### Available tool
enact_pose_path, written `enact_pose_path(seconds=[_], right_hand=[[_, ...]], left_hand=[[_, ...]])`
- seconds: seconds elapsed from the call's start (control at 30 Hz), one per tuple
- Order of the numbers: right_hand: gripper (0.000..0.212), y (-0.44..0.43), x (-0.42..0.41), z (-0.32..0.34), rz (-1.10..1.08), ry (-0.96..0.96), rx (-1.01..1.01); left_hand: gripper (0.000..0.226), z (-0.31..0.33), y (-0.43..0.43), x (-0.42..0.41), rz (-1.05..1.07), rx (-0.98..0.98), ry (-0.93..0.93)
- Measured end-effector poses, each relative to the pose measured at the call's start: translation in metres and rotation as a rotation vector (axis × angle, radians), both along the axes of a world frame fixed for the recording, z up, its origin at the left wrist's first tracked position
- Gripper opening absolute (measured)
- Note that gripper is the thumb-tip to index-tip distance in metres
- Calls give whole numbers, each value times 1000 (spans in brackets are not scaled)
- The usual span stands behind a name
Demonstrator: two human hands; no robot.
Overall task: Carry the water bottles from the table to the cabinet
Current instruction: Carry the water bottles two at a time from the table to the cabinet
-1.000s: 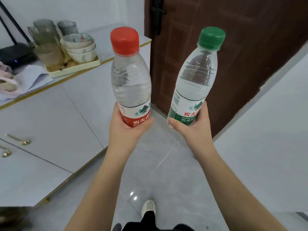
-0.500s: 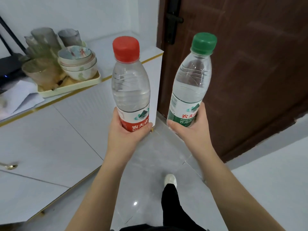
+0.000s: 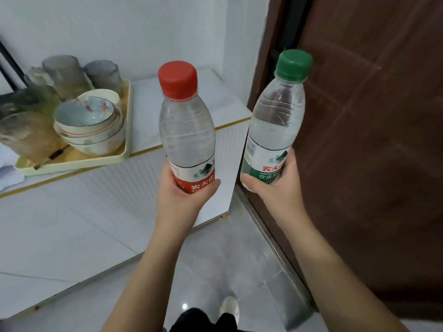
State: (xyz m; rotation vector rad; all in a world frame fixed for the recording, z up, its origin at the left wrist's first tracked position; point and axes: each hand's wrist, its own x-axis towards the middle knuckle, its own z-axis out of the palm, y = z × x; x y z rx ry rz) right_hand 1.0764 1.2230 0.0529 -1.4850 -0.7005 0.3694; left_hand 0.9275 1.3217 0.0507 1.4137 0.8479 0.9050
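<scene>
Left hand: the left hand (image 3: 182,197) has its fingers and thumb wrapped tight round the low part of the clear plastic water bottle with the red cap and red label (image 3: 188,133).
Red-cap bottle: it stands straight up in the air, in front of the right end of the long white cabinet with the thin gold edge (image 3: 72,212). It is not touching the cabinet.
Right hand: the right hand (image 3: 275,191) has its fingers and thumb wrapped tight round the low part of the clear plastic water bottle with the green cap and green label (image 3: 273,125).
Green-cap bottle: it leans a little and is up in the air, just past the cabinet's right end.
Both bottles: they are side by side, near each other but not touching.
Tray: a pale yellow flat tray (image 3: 72,165) sits on the left part of the cabinet top.
In the tray: a stack of painted bowls (image 3: 91,123) sits at the front, with cloudy glass cups (image 3: 64,70) behind and beside it.
Door: a dark brown wooden door (image 3: 371,140) stands just right of the cabinet.
Floor: shiny grey tiles (image 3: 227,255) lie below the cabinet front, and a white shoe (image 3: 230,307) stands on them.
</scene>
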Motion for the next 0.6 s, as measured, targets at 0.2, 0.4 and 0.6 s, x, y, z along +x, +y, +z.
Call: enact_pose_path(seconds=[0.2,0.4,0.6], right_hand=[[80,48,57,-9,98,52,-8],[77,104,97,-17,154,41,-25],[74,171,138,-19,172,33,-56]], left_hand=[[61,-4,37,46,91,2,10],[67,-10,87,87,135,38,17],[57,-13,155,130,154,88,66]])
